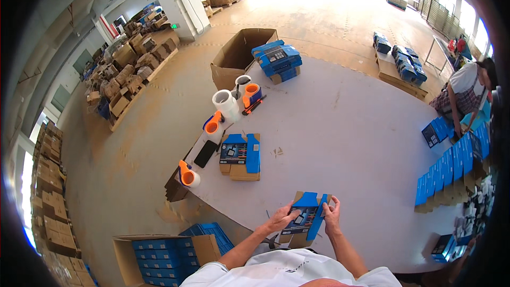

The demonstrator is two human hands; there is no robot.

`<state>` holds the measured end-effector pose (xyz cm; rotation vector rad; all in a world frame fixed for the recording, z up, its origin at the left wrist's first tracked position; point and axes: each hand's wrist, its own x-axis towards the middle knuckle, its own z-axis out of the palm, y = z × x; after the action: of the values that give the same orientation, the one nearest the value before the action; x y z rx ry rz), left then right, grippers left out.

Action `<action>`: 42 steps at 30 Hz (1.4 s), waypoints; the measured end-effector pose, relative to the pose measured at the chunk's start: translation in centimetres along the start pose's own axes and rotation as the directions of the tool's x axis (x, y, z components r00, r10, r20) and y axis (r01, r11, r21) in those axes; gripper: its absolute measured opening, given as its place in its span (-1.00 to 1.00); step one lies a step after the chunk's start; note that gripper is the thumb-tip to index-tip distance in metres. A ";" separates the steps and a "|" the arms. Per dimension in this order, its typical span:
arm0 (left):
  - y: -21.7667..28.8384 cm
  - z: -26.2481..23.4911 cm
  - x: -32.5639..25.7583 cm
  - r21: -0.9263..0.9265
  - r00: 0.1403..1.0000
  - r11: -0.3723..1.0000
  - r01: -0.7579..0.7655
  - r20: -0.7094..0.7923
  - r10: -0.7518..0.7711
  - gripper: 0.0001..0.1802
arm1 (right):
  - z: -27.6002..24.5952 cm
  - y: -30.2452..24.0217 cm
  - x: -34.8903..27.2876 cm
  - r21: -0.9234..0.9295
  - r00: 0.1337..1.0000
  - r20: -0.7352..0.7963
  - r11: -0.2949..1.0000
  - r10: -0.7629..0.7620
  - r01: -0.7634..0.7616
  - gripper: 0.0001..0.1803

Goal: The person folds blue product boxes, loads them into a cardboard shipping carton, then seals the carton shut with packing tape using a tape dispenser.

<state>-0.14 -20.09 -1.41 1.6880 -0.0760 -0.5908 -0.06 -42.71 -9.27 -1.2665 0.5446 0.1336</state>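
box in hand: blue-and-brown cardboard carton with a dark printed panel (301, 222), over the near edge of the wide white tabletop (340, 127).
left hand: this one (282, 217) grips the carton's left side, thumb on the printed panel.
right hand: that one (332, 213) is closed on the upper right edge.
flaps: sticking out, so i'd call this one unfinished.
flat pile: similar blue-and-brown cardboard blanks (252, 169) lie further up the table, seemingly not made up yet.
packed lot: rows of blue rectangular boxes (156, 258) sit in an open brown cardboard case (206, 250), which look done to me.
printing: pale lettering on the panel, too tiny to read from here.
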 end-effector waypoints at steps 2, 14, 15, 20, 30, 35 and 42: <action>0.1 1.3 0.5 -0.173 1.000 0.985 0.006 -0.010 -0.008 -0.50 | 0.2 0.4 -0.6 -0.011 0.997 0.004 0.997 -0.073 0.073 -0.54; 1.5 2.9 4.2 0.224 0.848 0.930 -0.292 -0.390 0.360 -0.50 | -0.9 -5.7 -0.1 -0.145 0.934 0.232 0.940 -0.270 0.308 -0.48; 1.4 2.8 4.7 0.378 0.766 0.871 -0.315 -0.441 0.468 -0.47 | -0.5 -6.7 -0.2 -0.121 0.918 0.261 0.933 -0.300 0.340 -0.45; -2.1 2.8 5.8 0.541 0.766 0.840 -0.029 -0.528 0.367 -0.51 | 0.4 -5.4 0.4 -0.319 0.923 0.286 0.882 -0.259 0.346 -0.68; -10.4 3.8 6.0 -0.076 0.786 0.988 -0.132 -0.615 0.057 -0.57 | -0.1 2.9 -0.5 -0.175 0.974 0.189 0.971 -0.126 0.160 -0.68; -9.6 3.7 6.1 -0.404 0.825 0.904 -0.138 -0.552 -0.121 -0.65 | -0.6 5.5 0.2 -0.020 0.984 0.050 0.985 -0.172 0.173 -0.60; -11.4 3.5 5.6 -0.395 0.881 0.905 -0.159 -0.470 -0.050 -0.65 | 0.0 4.6 -1.5 -0.095 0.980 0.006 0.976 -0.198 0.198 -0.58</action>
<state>0.10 -22.82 -14.30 1.3505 0.3352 -0.1186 -3.11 -40.94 -12.58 -1.4072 0.4160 -0.0099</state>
